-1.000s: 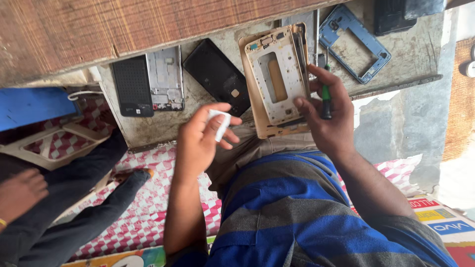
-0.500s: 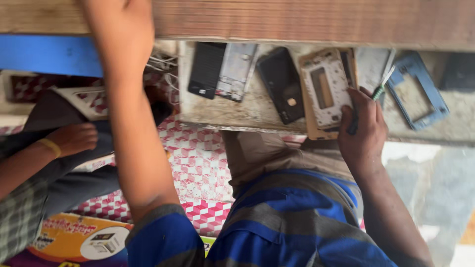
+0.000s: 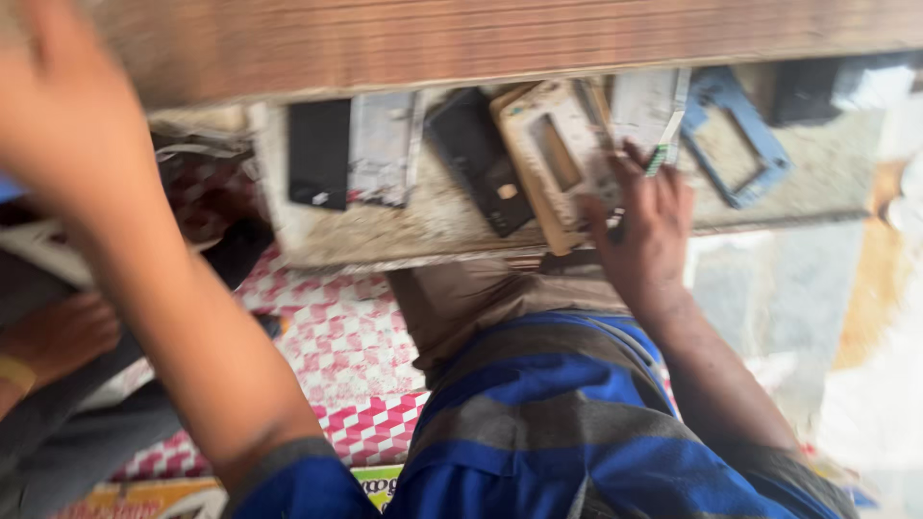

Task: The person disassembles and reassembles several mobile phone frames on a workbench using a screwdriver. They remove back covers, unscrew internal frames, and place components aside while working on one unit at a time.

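Note:
My right hand (image 3: 646, 231) rests on the worn bench top (image 3: 423, 226), its fingers closed around a green-handled screwdriver (image 3: 657, 159). It lies against the right edge of a beige phone frame (image 3: 550, 159). A black phone (image 3: 478, 173) sits just left of that frame. My left hand (image 3: 60, 111) is raised high at the upper left, far from the bench. It is heavily blurred, so whether it holds anything cannot be made out. My blue and grey striped shirt (image 3: 558, 423) fills the lower middle.
Another black phone (image 3: 319, 154) and a silver phone plate (image 3: 385, 144) lie on the bench's left part, a blue phone frame (image 3: 735, 139) on its right. A wooden shelf edge (image 3: 500, 38) runs above. Another person's hand (image 3: 58, 332) rests at left over a red-checked cloth (image 3: 336, 356).
My left hand has gone from in front of my chest up and out to the upper left. The view has swung and blurred. My right hand stays on the bench with the screwdriver.

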